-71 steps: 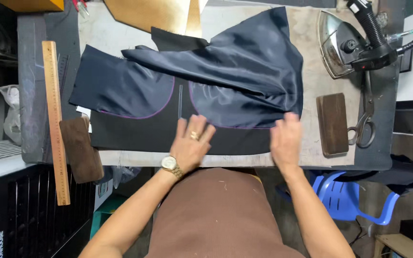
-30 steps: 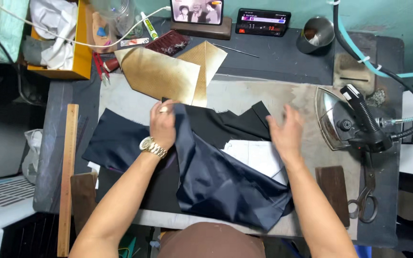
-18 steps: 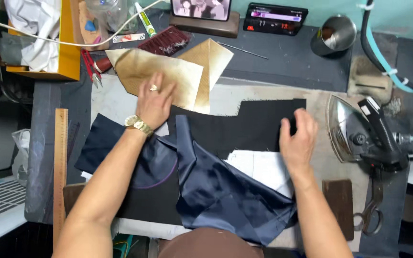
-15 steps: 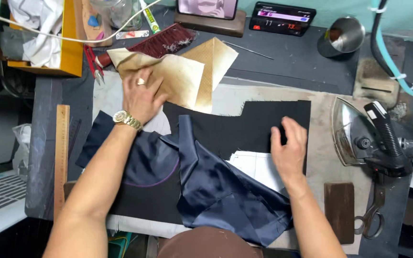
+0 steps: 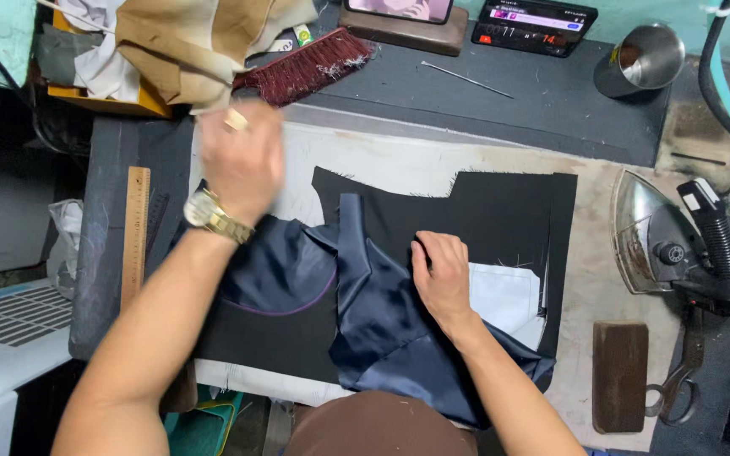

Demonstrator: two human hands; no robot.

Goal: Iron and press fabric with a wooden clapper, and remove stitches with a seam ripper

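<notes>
On a cluttered table, the black fabric is pinned flat by the right hand, fingers spread open, while tan paper beyond it is gripped by the blurred left hand.

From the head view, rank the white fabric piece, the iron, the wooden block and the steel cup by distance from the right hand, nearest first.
From the right hand:
1. White fabric piece, just to its right, touching or nearly so.
2. Wooden block, lower right.
3. Iron, right; close to the block's distance, hard to call.
4. Steel cup, far upper right.
</notes>
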